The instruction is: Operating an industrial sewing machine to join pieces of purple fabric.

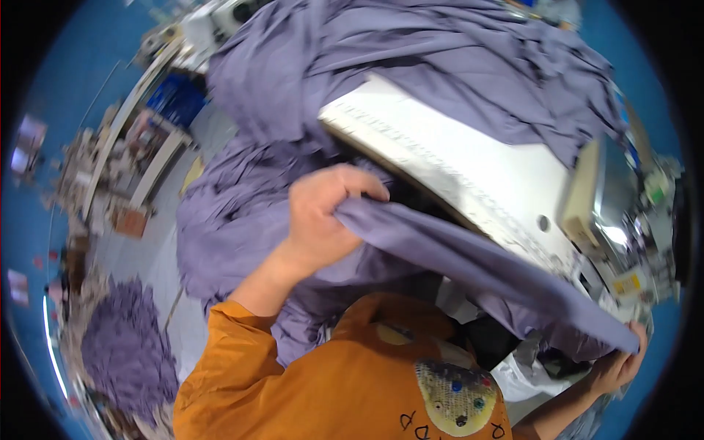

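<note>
A strip of purple-grey fabric (484,271) is stretched slantwise in front of my body. My left hand (323,216), near the middle, is closed round its upper left end. Far to the lower right, my right hand (623,359) grips the other end at the rim of the view. The fabric's upper edge runs roughly along the near side of a white worktable (477,161), which has a ruler-like scale along that edge. More of the same cloth falls in folds below my left hand.
A large heap of purple cloth (411,44) covers the table's far side. What looks like a sewing machine (609,198) stands at the right. Another purple pile (128,352) lies on the floor at left, and a blue crate (176,99) stands farther back. A silvery plastic bag (528,370) is near my right forearm.
</note>
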